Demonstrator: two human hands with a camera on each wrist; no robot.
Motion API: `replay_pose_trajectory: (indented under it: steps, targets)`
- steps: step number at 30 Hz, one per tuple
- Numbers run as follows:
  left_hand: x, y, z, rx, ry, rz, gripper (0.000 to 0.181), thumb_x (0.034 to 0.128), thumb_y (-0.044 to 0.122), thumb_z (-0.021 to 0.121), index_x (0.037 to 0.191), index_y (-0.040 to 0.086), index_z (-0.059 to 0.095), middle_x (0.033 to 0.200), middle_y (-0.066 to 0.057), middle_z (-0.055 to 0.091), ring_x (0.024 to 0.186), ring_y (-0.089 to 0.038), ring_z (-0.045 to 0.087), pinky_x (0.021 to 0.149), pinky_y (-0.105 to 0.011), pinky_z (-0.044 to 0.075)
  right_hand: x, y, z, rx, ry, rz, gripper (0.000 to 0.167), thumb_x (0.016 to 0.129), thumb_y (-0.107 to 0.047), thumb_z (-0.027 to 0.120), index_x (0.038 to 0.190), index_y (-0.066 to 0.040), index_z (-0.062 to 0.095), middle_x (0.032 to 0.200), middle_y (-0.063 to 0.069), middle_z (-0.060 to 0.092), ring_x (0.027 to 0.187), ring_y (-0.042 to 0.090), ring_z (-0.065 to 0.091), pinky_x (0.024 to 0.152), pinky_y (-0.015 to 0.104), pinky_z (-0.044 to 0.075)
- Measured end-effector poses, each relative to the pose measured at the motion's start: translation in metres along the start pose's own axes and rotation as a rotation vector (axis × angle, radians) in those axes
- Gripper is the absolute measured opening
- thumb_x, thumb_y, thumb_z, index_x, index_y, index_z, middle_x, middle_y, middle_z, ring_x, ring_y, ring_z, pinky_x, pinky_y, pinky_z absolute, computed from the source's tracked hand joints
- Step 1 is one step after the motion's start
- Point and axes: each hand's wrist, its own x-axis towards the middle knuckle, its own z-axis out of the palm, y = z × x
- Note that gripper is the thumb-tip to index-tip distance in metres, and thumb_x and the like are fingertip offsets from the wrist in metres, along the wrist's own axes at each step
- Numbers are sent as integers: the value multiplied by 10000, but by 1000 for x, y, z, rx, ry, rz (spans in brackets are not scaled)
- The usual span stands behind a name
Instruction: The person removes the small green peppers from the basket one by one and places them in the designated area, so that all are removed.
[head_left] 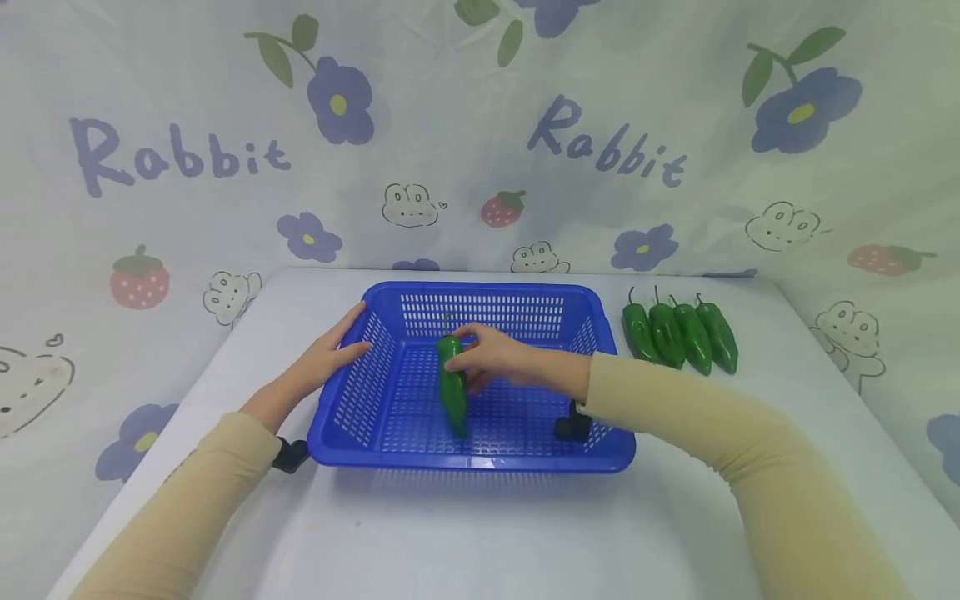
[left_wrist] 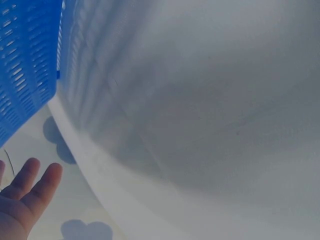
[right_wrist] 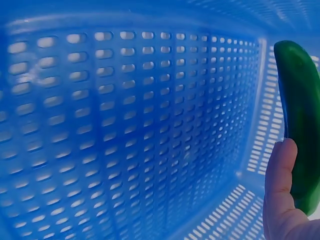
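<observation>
A blue plastic basket with slotted walls stands on the white table. Over its inside, my right hand grips a green chili pepper near its stem end, the tip pointing toward me. The right wrist view shows that pepper at the right edge, fingers along it, basket wall behind. My left hand rests at the basket's left rim with its fingers extended. In the left wrist view, fingers of the left hand appear straight beside the basket's outer wall.
Several green chili peppers lie side by side on the table, right of the basket. Behind the table hangs a white cloth printed with flowers, rabbits and lettering. Black wrist devices are worn on both arms.
</observation>
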Motion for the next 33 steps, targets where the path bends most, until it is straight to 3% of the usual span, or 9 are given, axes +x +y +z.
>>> replay_pose_trajectory:
  steps: [7, 17, 25, 33]
  targets:
    - [0, 1, 1, 5, -3, 4, 731, 926, 241, 449, 1480, 132, -15, 1494, -272, 73, 1302, -530, 187, 988, -661, 241, -19, -5, -19, -2, 20, -3, 618, 808, -46, 641, 1349, -70, 344, 1161, 218, 548, 767, 273, 664, 713, 393, 558]
    - [-1, 1, 0, 5, 0, 3, 735, 925, 255, 450, 1480, 132, -14, 1496, -269, 68, 1308, -527, 170, 993, -666, 222, -40, -15, -39, -1, 12, -52, 591, 829, -54, 624, 1345, -90, 339, 1135, 211, 555, 774, 267, 665, 752, 462, 539]
    - [-1, 3, 1, 6, 3, 5, 733, 921, 237, 452, 1480, 120, -8, 1492, -277, 71, 1305, -530, 174, 996, -662, 225, -61, -29, -51, 10, 18, -85, 605, 852, -83, 606, 1379, -108, 307, 1197, 220, 518, 875, 302, 660, 748, 443, 544]
    - [-2, 3, 0, 3, 4, 6, 730, 923, 234, 454, 1480, 123, -5, 1492, -278, 71, 1307, -529, 169, 999, -665, 217, -82, -39, -68, 54, 39, -143, 619, 869, -52, 573, 1407, -112, 272, 1155, 193, 526, 840, 222, 650, 756, 428, 545]
